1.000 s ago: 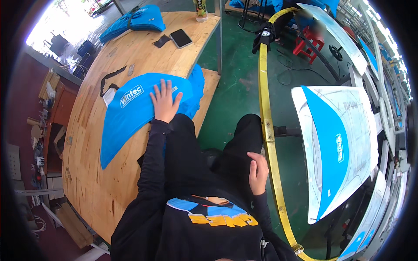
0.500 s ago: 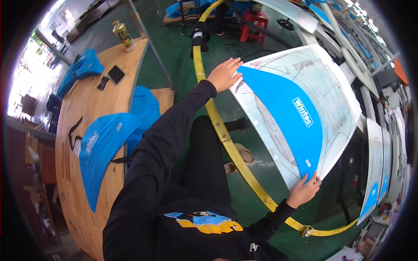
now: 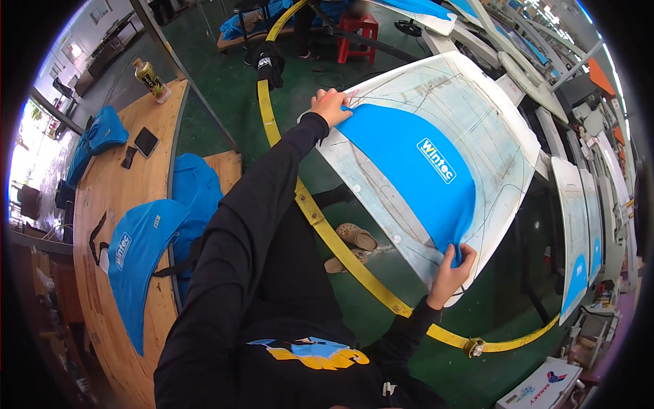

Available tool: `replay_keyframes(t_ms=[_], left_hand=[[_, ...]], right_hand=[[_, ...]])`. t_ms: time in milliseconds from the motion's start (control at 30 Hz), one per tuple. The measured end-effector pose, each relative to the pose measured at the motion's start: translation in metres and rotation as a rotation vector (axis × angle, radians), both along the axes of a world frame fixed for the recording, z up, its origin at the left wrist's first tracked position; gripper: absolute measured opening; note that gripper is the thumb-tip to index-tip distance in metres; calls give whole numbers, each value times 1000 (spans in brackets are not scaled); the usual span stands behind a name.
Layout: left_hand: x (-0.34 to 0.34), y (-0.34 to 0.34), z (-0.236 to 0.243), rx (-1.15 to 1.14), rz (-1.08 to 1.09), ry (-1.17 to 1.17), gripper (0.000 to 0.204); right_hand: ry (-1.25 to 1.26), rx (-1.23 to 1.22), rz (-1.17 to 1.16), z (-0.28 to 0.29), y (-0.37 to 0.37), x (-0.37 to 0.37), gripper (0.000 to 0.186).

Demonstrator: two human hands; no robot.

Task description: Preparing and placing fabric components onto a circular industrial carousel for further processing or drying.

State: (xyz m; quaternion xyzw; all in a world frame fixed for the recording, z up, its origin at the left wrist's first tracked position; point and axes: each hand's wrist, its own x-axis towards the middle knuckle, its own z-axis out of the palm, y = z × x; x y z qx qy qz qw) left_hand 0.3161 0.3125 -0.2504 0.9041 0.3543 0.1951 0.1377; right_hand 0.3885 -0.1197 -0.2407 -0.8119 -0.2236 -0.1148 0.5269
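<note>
A blue fabric panel [image 3: 409,157] with a white printed label lies on a marked white board [image 3: 497,116]. My left hand [image 3: 330,109] has its fingers closed on the panel's upper left end. My right hand [image 3: 451,269] grips the lower end, which is bunched and creased between the fingers. On the wooden table [image 3: 102,259] at the left, another curved blue fabric piece [image 3: 143,238] lies beside a heap of blue fabric [image 3: 194,184].
A yellow curved rail [image 3: 361,273] surrounds me, passing under the board. More boards [image 3: 572,225] stand at the right. A bottle [image 3: 151,78] and phone [image 3: 146,142] are on the table. Sandals [image 3: 354,237], a red stool [image 3: 357,41] and a box [image 3: 538,388] are on the floor.
I have turned from the table to the board. My left hand left the table's blue piece for the board's panel, my right hand took the lower end, and that end is now bunched up.
</note>
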Motion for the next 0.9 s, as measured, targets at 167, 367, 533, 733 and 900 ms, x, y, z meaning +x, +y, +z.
replay_keyframes(t_ms=[167, 367, 533, 733, 900], left_hand=[[2, -43, 25, -346, -362, -320, 24], [-16, -135, 74, -680, -703, -490, 21], [-42, -146, 76, -794, -704, -727, 16], [-162, -146, 107, -1058, -737, -881, 22], [-354, -181, 114, -951, -198, -796, 29]], right_hand=[[38, 295, 194, 30, 50, -33, 16], [90, 626, 602, 91, 110, -92, 25], [83, 613, 784, 116, 122, -136, 27], [89, 681, 1271, 137, 123, -185, 33], [169, 736, 924, 114, 124, -210, 29]])
